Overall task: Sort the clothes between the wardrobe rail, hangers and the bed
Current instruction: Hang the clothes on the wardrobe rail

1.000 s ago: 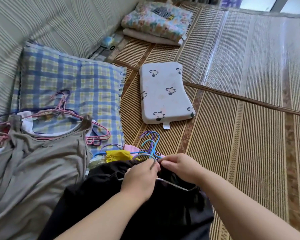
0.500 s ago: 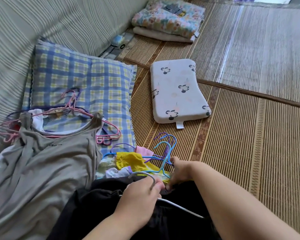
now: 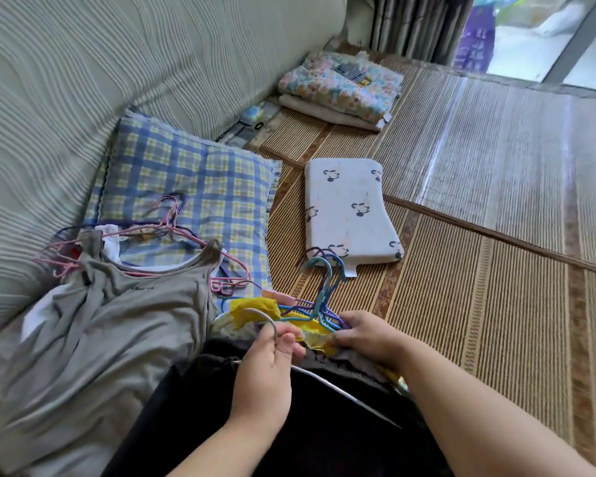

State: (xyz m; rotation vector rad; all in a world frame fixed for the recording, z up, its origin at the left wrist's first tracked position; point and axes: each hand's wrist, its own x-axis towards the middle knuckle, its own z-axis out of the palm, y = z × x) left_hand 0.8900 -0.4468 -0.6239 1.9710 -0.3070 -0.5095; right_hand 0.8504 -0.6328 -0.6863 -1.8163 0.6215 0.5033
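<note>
gripping grey hanger (image 3: 263, 311), left hand (image 3: 265, 370) (right hand (image 3: 369, 335): yellow cloth (image 3: 255, 305))

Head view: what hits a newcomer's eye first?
At bottom centre, over a black garment, the left hand pinches the hook of a grey hanger, and the right hand touches a tangle of blue and purple hangers on yellow cloth. Beside them a grey tank top on a pink hanger lies partly on the plaid pillow.
</note>
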